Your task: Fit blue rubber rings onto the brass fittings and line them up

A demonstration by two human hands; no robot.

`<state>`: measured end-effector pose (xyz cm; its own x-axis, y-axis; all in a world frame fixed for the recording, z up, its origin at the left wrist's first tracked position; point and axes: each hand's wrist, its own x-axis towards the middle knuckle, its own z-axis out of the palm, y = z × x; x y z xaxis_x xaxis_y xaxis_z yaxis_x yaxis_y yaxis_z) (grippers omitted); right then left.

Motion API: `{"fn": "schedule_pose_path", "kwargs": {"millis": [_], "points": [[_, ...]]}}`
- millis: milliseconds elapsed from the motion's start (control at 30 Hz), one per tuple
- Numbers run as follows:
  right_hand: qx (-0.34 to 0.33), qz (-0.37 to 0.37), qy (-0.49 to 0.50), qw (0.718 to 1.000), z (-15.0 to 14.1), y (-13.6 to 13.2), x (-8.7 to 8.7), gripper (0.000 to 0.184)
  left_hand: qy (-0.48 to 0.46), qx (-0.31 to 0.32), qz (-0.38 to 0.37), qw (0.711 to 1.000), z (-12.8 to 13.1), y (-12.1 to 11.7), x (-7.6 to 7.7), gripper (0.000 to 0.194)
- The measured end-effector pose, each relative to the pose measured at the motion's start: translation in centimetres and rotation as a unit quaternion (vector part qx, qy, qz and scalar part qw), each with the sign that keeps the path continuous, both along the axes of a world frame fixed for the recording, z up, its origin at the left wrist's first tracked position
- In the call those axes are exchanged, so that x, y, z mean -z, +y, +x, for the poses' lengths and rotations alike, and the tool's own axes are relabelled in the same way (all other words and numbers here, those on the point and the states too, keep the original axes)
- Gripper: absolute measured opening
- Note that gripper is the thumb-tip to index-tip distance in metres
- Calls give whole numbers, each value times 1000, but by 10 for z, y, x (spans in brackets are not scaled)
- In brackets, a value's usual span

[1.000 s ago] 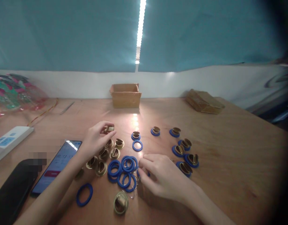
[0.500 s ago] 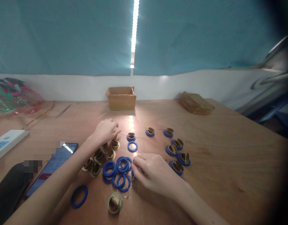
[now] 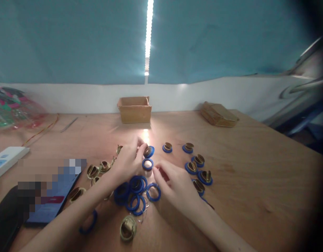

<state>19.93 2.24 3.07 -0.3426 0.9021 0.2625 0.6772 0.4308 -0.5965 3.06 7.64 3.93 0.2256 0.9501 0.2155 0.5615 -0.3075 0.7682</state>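
Note:
My left hand has its thumb and forefinger closed at a round brass fitting with a blue ring at its base, which is tilted. Just below it lies a blue ring on the table. My right hand is closed in a pinch right beside that ring; what its fingertips hold, if anything, is too small to make out. Between my forearms is a heap of blue rings with thin wire rings. Loose brass fittings are partly covered by my left arm. Another brass fitting lies in front.
Several brass fittings on blue rings stand to the right. An open cardboard box and a flattened brown box are at the back. A phone, a dark object, a white device and clear-wrapped items lie left.
My left hand has moved right and nearer, onto the fitting with the blue ring, which now tilts. My right hand has shifted slightly up from the ring heap, uncovering a blue ring.

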Motion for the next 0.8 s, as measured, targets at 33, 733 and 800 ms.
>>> {"fn": "schedule_pose_path", "kwargs": {"millis": [33, 733, 800], "points": [[4, -16, 25, 1000, 0, -1, -2, 21, -26, -1, -8, 1000, -1, -12, 0, 15], [-88, -74, 152, 982, -8, -14, 0, 33, -396, 54, -245, 884, -21, -76, 22, 17], [-77, -42, 145, 986, -10, -15, 4, 33, -415, 60, -253, 872, -21, -77, 24, 16]]}}
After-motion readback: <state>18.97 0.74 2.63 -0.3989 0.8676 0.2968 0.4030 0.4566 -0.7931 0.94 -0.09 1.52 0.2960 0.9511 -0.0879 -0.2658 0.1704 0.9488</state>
